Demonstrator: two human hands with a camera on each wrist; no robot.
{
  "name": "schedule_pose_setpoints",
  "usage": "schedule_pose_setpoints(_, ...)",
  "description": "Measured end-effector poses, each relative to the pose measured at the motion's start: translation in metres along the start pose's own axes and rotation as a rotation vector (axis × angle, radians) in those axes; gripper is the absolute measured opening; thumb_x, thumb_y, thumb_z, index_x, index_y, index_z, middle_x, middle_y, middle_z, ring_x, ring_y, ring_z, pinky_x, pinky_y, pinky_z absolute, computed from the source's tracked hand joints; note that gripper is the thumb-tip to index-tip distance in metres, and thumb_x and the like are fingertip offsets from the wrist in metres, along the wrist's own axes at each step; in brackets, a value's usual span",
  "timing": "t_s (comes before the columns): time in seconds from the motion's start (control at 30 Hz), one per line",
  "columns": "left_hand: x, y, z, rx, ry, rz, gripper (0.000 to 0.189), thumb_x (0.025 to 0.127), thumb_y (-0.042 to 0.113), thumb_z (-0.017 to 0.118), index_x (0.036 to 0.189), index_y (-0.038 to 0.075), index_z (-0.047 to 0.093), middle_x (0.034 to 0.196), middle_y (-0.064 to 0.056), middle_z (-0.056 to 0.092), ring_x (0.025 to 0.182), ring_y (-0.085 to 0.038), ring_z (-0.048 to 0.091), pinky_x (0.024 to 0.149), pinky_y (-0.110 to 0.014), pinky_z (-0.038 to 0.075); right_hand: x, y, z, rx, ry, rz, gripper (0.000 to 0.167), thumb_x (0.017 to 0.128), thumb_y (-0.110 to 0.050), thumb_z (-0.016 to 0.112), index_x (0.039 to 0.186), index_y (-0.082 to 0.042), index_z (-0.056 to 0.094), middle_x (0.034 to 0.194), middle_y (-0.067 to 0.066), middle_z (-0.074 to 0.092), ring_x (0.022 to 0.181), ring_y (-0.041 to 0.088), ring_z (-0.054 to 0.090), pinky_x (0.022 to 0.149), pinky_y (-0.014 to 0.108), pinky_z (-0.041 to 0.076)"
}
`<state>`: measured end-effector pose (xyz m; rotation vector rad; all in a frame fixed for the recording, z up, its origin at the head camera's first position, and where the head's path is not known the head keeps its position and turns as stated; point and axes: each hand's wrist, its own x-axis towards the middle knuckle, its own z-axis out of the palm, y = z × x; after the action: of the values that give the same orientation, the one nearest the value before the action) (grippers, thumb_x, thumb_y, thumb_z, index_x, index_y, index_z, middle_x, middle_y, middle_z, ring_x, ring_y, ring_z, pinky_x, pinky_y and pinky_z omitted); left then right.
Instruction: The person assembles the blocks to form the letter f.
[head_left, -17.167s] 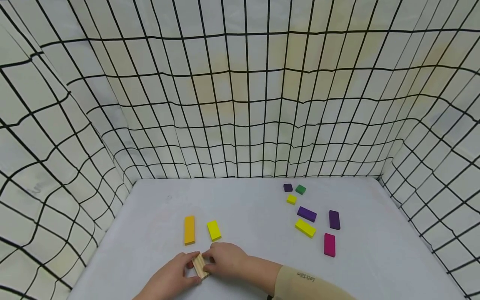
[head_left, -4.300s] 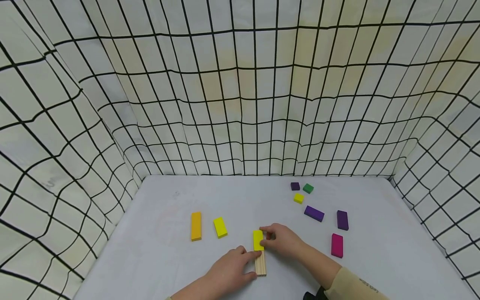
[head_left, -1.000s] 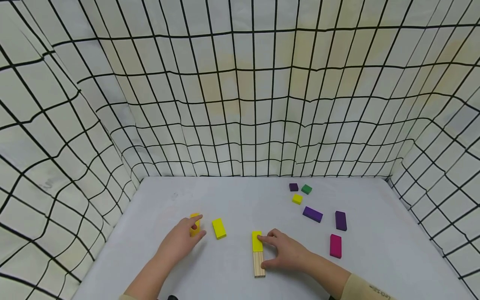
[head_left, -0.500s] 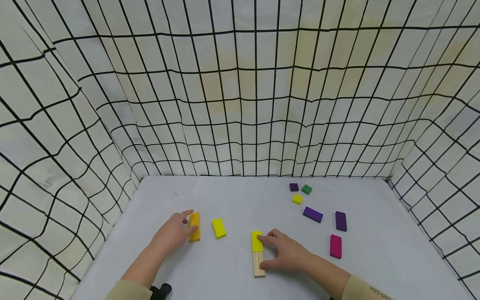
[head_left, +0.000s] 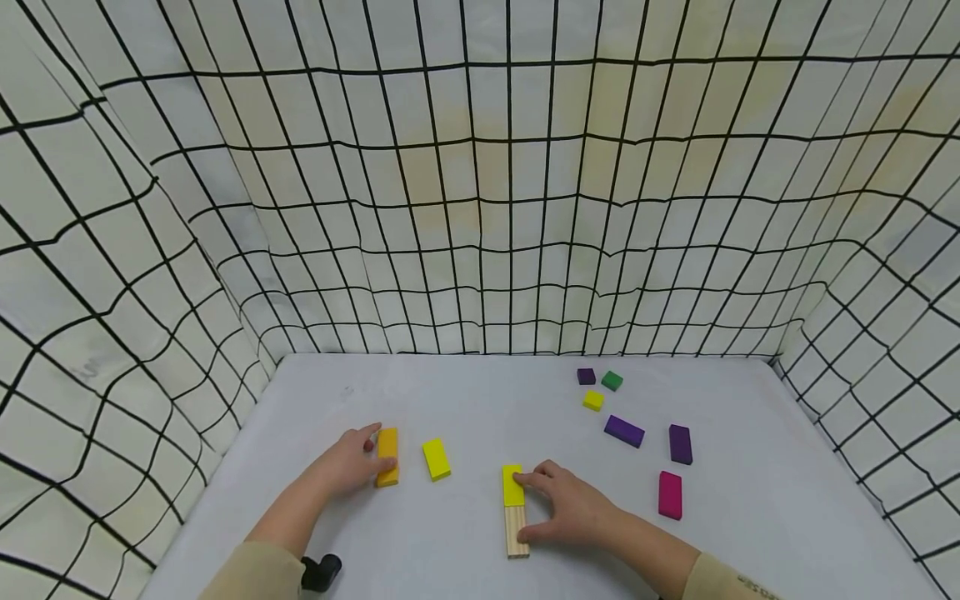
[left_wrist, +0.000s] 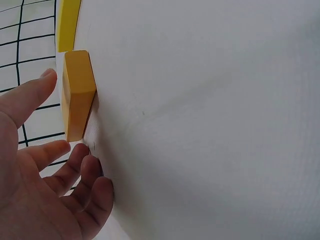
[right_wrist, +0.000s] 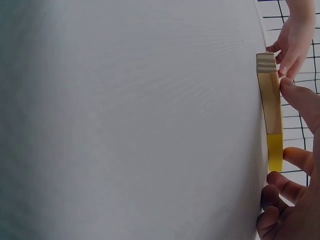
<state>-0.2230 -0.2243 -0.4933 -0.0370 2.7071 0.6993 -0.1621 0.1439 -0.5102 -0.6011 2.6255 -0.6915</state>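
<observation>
In the head view my left hand (head_left: 345, 462) reaches round the near left side of an orange block (head_left: 387, 446), which lies flat on the table. The left wrist view shows the thumb apart from the orange block (left_wrist: 77, 95) and the index fingertip close to its end. My right hand (head_left: 573, 504) rests its index finger on a yellow block (head_left: 512, 493) and its thumb at a plain wooden block (head_left: 515, 537). These two blocks lie end to end in one line, touching, also in the right wrist view, where the wooden block (right_wrist: 270, 100) is nearer the left hand.
Between the hands lies a shorter yellow block (head_left: 436, 460). On the right are a violet block (head_left: 624, 431), a dark purple block (head_left: 680, 444) and a magenta block (head_left: 671, 495). Small purple, green and yellow blocks (head_left: 593, 401) lie farther back. Black netting (head_left: 510, 200) surrounds the table.
The wooden block has moved right, and a yellow block from the right group now adjoins it. My left hand has left them for the orange block. The right hand has stayed put this last second.
</observation>
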Motion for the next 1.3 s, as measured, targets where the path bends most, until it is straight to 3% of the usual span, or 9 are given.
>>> schedule_pose_setpoints(0.33,0.001,-0.003,-0.004,0.02,-0.047,0.024,0.091,0.082,0.042,0.078,0.151,0.0,0.035,0.127,-0.019,0.051,0.108,-0.033,0.053,0.097,-0.056,0.045,0.001,0.001,0.001,-0.012,0.009,-0.013,0.079,0.073,-0.063,0.077,0.143,-0.032,0.054,0.125,-0.001,0.052,0.109,0.017,0.052,0.098,0.045,0.05)
schedule_pose_setpoints(0.57,0.0,0.0,-0.004,-0.004,-0.039,0.005,0.088,0.081,0.041,0.081,0.149,0.004,0.039,0.123,-0.017,0.052,0.102,-0.03,0.053,0.092,-0.053,0.048,0.002,0.002,0.002,-0.011,0.009,-0.01,0.08,0.073,-0.063,0.077,0.143,-0.031,0.054,0.126,-0.001,0.052,0.11,0.017,0.052,0.098,0.044,0.05)
schedule_pose_setpoints(0.8,-0.004,0.001,-0.002,-0.064,-0.016,-0.012,0.09,0.08,0.039,0.082,0.149,0.005,0.036,0.129,-0.019,0.051,0.107,-0.033,0.054,0.092,-0.055,0.048,0.003,0.002,0.002,-0.001,0.008,-0.004,0.08,0.073,-0.062,0.077,0.142,-0.03,0.054,0.124,-0.002,0.052,0.108,0.017,0.052,0.098,0.044,0.05)
schedule_pose_setpoints(1.07,-0.012,0.003,0.001,-0.142,0.021,-0.032,0.09,0.081,0.031,0.083,0.149,0.006,0.03,0.116,-0.013,0.056,0.09,-0.024,0.054,0.076,-0.038,0.049,0.002,0.002,0.001,0.003,0.01,-0.007,0.08,0.073,-0.062,0.077,0.142,-0.03,0.054,0.123,-0.002,0.052,0.107,0.017,0.052,0.097,0.044,0.05)
schedule_pose_setpoints(1.3,-0.018,0.004,0.003,-0.176,0.045,-0.046,0.09,0.082,0.026,0.082,0.15,0.008,0.025,0.106,-0.01,0.057,0.082,-0.022,0.054,0.068,-0.033,0.047,0.002,0.001,0.001,0.02,0.005,-0.004,0.08,0.074,-0.061,0.078,0.143,-0.029,0.054,0.123,-0.002,0.052,0.109,0.017,0.052,0.098,0.045,0.05)
